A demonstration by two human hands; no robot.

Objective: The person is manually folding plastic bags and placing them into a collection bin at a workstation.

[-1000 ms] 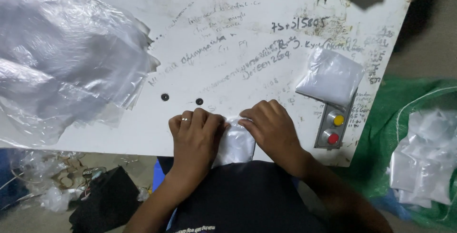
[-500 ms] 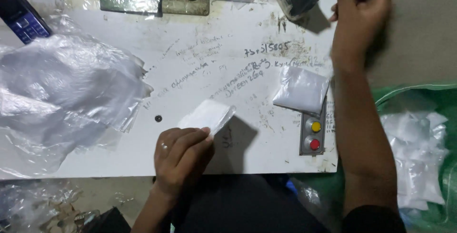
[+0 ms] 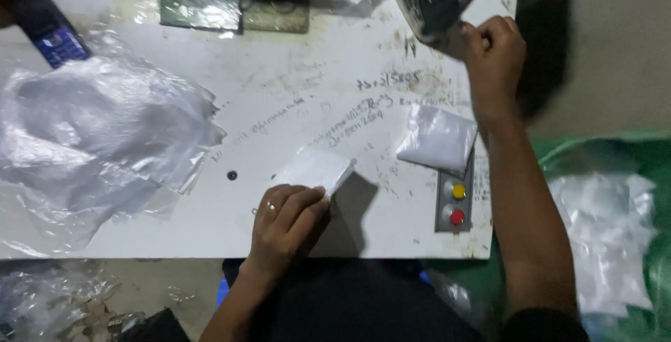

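My left hand [image 3: 288,223] rests near the front edge of the white table [image 3: 300,90] and pinches a small folded white packet [image 3: 314,169], lifted a little off the surface. A ring shows on one finger. My right hand [image 3: 495,52] reaches far up to the back right and closes on the edge of a dark machine part [image 3: 430,0]. Between the hands lies a second white packet [image 3: 438,139], flat on the table.
A heap of clear plastic bags [image 3: 98,132] covers the left side. A small grey box with a yellow and a red button [image 3: 456,202] sits at the table's right front. A green bin [image 3: 615,244] on the right holds several white packets. A blue object [image 3: 49,31] lies far left.
Both hands were pressing a white packet at the table's front edge. My right hand has since reached up to the machine, and my left hand lifted the packet onto the table.
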